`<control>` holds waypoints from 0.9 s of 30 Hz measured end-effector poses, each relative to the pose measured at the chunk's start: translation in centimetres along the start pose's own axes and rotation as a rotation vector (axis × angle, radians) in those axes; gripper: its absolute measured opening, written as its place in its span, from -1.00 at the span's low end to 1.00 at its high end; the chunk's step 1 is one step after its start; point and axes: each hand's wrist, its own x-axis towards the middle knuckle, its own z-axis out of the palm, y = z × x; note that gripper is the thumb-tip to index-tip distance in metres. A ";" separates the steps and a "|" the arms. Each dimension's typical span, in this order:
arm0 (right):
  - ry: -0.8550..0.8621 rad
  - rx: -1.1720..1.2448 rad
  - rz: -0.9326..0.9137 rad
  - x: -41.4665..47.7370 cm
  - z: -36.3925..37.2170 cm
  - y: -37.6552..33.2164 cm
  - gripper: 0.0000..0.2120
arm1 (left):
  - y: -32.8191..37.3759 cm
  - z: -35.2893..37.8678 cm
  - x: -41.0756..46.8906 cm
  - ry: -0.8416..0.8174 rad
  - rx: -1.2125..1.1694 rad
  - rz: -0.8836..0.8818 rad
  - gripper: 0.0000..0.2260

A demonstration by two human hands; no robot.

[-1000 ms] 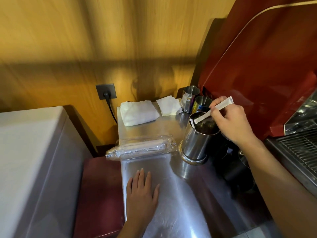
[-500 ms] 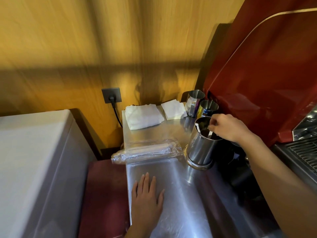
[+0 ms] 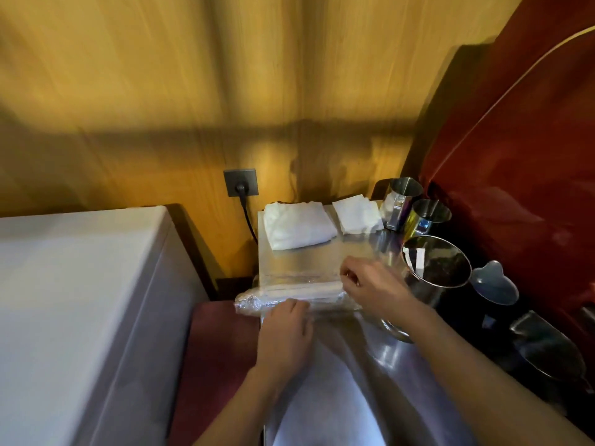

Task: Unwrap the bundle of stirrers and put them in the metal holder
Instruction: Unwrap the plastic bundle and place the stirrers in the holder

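Note:
A bundle of pale stirrers [image 3: 299,292] in clear plastic wrap lies across the steel counter [image 3: 309,259], its left end hanging over the counter's edge. My left hand [image 3: 285,336] rests on the bundle's near side, fingers curled onto the wrap. My right hand [image 3: 370,288] pinches the wrap at the bundle's right end. Just right of it stands the metal holder [image 3: 434,278], a shiny steel cup with a white stirrer [image 3: 418,259] leaning inside it.
Two folded white cloths [image 3: 297,228] [image 3: 357,214] lie at the back of the counter. Two smaller steel cups [image 3: 402,201] [image 3: 426,217] stand behind the holder, dark jugs [image 3: 494,284] to its right. A red machine [image 3: 515,156] fills the right; a white appliance [image 3: 80,300] the left.
My right hand let go of a stirrer in the holder and came left to the bundle's right end. My left hand slid forward from the bare counter onto the bundle.

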 end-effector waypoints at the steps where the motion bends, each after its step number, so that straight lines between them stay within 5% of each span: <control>1: -0.035 0.016 -0.006 0.3 1.4 0.2 -0.91 | -0.3 -0.1 0.7 0.009 0.021 0.013 -0.77; 8: -0.281 -0.146 -0.064 2.7 7.4 2.9 -0.55 | -3.7 1.0 3.5 -0.157 0.235 0.006 -0.55; 16: -0.498 -0.185 -0.038 5.5 8.7 4.4 -0.44 | -4.5 1.0 6.2 -0.315 0.382 0.060 -0.55; 21: -0.437 -0.262 -0.121 4.8 8.3 3.2 -0.55 | -4.2 0.3 5.6 -0.244 0.384 0.141 -0.71; 27: -0.099 -0.429 -0.270 1.1 7.8 1.1 -0.63 | -2.8 0.3 2.5 -0.042 0.282 0.164 -0.70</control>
